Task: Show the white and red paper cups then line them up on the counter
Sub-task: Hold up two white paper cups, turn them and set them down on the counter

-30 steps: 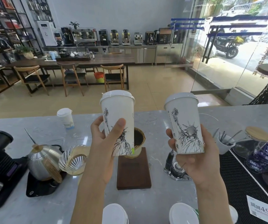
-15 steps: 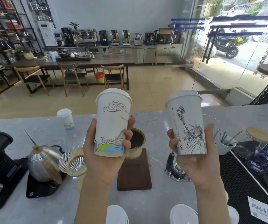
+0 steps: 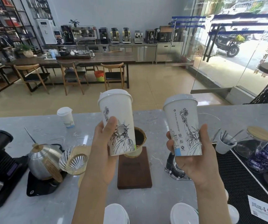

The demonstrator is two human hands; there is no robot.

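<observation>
Holding two lidded white paper cups with statue drawings mid-frame above the grey marble tabletop [image 3: 146, 204], my left grip [image 3: 104, 152] wraps one [image 3: 118, 120], right grip [image 3: 194, 160] the other [image 3: 182, 125]. Showing is underway; lining up remains.

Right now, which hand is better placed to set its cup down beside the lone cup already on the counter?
Left hand: its cup is on the same side as the lone cup. The right hand is farther off.
</observation>
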